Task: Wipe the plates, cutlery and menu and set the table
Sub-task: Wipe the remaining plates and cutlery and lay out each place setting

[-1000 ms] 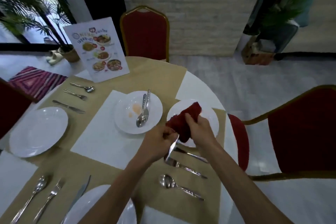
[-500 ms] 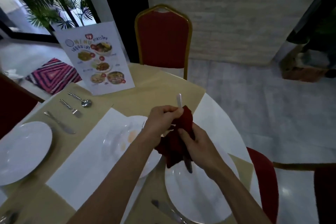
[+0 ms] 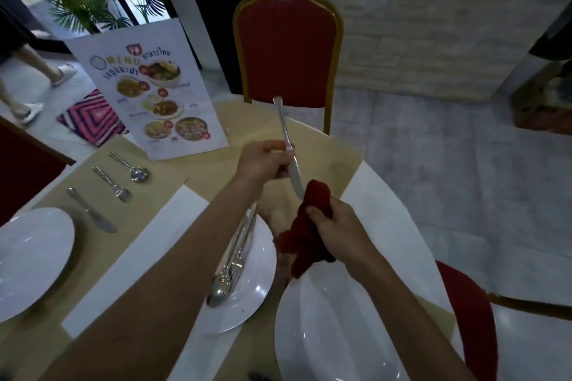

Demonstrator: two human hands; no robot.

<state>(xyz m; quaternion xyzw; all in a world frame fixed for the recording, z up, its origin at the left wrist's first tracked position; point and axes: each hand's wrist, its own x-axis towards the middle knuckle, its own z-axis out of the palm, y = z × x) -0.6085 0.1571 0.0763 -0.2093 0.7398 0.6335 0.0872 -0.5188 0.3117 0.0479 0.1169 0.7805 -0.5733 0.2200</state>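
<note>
My left hand [image 3: 266, 161] grips a table knife [image 3: 286, 139] by its middle, handle pointing up and away. The blade's tip sits inside a dark red cloth [image 3: 309, 223] that my right hand [image 3: 337, 232] grips, above a white plate [image 3: 328, 334]. A second white plate [image 3: 250, 297] in the middle carries a spoon and fork [image 3: 229, 269]. A third plate [image 3: 28, 260] lies at the left, with a knife [image 3: 93, 215], fork [image 3: 113, 184] and spoon [image 3: 131, 167] beside it. The picture menu [image 3: 151, 90] stands at the table's far side.
A red chair [image 3: 288, 49] with a gold frame stands behind the table, another red chair [image 3: 470, 318] at the right, a third [image 3: 21, 170] at the left. A person's legs [image 3: 24, 77] in white slippers cross the floor at the far left, near a striped mat [image 3: 89, 117].
I lifted the knife off the table with my left hand and drew it through the red cloth. The blade has slid out, so only its tip is in the cloth now.
</note>
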